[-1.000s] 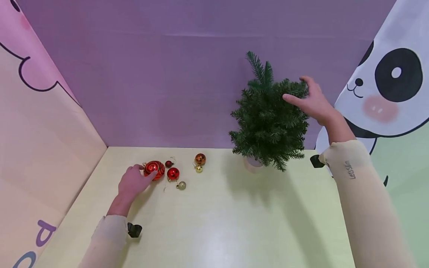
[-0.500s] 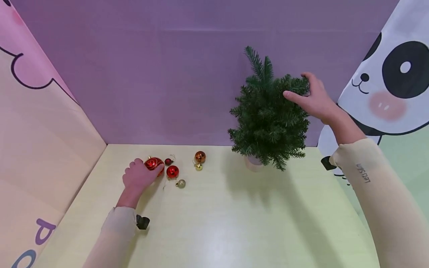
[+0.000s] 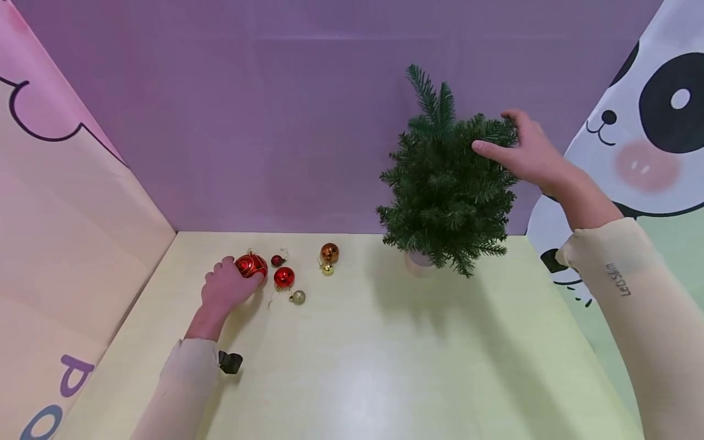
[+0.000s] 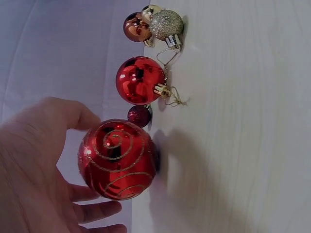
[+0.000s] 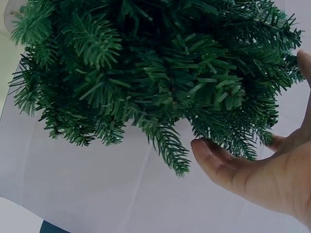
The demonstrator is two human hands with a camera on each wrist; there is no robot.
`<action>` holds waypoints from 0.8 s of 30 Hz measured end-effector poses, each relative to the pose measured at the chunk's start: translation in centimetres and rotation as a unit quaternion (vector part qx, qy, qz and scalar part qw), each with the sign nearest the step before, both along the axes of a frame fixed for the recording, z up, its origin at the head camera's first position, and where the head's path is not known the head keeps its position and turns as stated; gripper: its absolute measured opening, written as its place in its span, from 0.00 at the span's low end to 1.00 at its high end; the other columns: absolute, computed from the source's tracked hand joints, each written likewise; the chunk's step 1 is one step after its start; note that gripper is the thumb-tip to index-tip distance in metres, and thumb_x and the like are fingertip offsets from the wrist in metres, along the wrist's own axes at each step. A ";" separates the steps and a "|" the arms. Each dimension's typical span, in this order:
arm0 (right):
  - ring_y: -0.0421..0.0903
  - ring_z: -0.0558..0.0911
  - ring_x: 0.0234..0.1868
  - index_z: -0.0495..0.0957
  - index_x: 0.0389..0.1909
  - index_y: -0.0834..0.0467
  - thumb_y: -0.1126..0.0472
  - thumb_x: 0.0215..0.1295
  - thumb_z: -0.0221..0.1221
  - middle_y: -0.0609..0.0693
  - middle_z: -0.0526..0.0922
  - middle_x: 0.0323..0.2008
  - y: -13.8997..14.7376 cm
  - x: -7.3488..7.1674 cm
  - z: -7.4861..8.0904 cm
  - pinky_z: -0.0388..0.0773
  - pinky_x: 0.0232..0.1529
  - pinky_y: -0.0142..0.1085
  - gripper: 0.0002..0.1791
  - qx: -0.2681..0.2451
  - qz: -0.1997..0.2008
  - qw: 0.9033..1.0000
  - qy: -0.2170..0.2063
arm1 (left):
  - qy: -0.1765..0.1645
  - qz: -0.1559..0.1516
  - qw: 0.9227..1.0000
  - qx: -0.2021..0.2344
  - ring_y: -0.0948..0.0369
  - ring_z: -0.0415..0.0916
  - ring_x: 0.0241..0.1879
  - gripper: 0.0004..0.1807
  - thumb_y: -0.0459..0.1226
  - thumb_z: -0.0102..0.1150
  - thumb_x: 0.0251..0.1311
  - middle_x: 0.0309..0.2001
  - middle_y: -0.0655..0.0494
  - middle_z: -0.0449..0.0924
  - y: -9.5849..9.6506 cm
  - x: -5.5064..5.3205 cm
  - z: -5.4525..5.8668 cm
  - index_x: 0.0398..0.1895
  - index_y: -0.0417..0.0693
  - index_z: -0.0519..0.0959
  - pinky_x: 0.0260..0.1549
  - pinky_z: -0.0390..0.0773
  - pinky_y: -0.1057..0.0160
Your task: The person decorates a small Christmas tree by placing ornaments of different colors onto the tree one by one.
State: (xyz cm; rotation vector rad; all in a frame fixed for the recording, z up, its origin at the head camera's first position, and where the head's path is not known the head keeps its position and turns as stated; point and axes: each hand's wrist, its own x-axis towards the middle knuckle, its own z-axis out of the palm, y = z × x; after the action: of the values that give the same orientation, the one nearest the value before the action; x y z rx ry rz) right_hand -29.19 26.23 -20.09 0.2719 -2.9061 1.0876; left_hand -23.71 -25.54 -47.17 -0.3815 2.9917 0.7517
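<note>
My left hand holds a large red Christmas bauble with gold swirls. In the left wrist view the thumb meets one side of the ball and the fingers reach behind it. To the right, an artificial Christmas tree stands upright on a pale base, partly hidden by branches. My right hand is at its upper right branches, thumb in front and fingers behind, spread wide. The right wrist view has the thumb right under the green sprigs.
Beside the large bauble lie a smaller red bauble, a dark red one and a glittery gold one. A copper bauble and a small gold one sit farther right. A purple backdrop rises behind the table.
My left hand has come in closer around the large red bauble, its thumb and fingers now against it. My right hand stays at the tree's branches. The head view has shifted slightly.
</note>
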 end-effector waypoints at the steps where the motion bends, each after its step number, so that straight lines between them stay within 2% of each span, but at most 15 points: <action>1: 0.57 0.36 0.75 0.33 0.78 0.50 0.32 0.63 0.52 0.56 0.31 0.76 0.0 0.1 0.1 0.46 0.65 0.66 0.54 0.002 -0.002 1.000 -0.002 | 0.000 0.002 1.000 -0.001 0.31 0.63 0.51 0.51 0.62 0.54 0.56 0.54 0.27 0.64 0.0 -0.1 -0.1 0.63 0.25 0.56 0.39 0.72 0.36; 6: 0.57 0.35 0.75 0.31 0.77 0.50 0.31 0.62 0.52 0.57 0.29 0.76 -0.2 0.6 0.5 0.45 0.65 0.66 0.55 0.014 -0.015 1.000 -0.021 | 0.005 0.028 1.000 -0.004 0.33 0.64 0.49 0.56 0.69 0.54 0.52 0.51 0.29 0.66 0.1 -0.8 -0.6 0.60 0.25 0.57 0.39 0.72 0.39; 10: 0.57 0.35 0.75 0.31 0.77 0.51 0.30 0.62 0.51 0.56 0.29 0.76 -0.5 0.7 0.6 0.45 0.65 0.65 0.56 0.017 -0.021 0.999 -0.023 | 0.008 0.043 0.999 0.013 0.34 0.64 0.49 0.52 0.65 0.54 0.55 0.51 0.31 0.66 -0.5 -1.2 -1.0 0.61 0.26 0.58 0.41 0.72 0.38; 15: 0.56 0.35 0.75 0.31 0.77 0.51 0.32 0.63 0.51 0.56 0.29 0.76 -0.7 0.7 0.3 0.45 0.65 0.64 0.55 0.009 -0.017 1.000 -0.024 | 0.005 0.018 1.000 0.008 0.32 0.63 0.50 0.47 0.59 0.54 0.56 0.53 0.29 0.64 -1.5 -1.3 -1.0 0.67 0.32 0.56 0.40 0.72 0.36; 18: 0.56 0.34 0.75 0.30 0.77 0.50 0.32 0.64 0.51 0.56 0.29 0.76 -0.6 0.8 0.3 0.45 0.65 0.65 0.54 0.006 -0.017 1.000 -0.023 | 0.010 0.002 1.000 0.006 0.31 0.63 0.51 0.48 0.56 0.57 0.54 0.54 0.28 0.64 -1.8 -1.3 -1.1 0.69 0.34 0.56 0.40 0.72 0.34; 24: 0.56 0.34 0.75 0.31 0.77 0.48 0.33 0.64 0.52 0.55 0.28 0.76 -0.3 0.7 0.2 0.44 0.66 0.65 0.53 -0.008 -0.021 1.000 -0.016 | 0.021 0.021 0.998 0.056 0.35 0.63 0.53 0.50 0.55 0.65 0.49 0.55 0.32 0.66 -2.1 -1.3 -1.4 0.66 0.31 0.57 0.45 0.69 0.35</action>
State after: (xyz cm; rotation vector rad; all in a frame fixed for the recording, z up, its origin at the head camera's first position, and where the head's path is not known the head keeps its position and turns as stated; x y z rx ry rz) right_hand -28.50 25.93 -19.88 0.1933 -2.9154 1.1198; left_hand -24.97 -27.59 -48.58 -0.4284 2.9720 0.9365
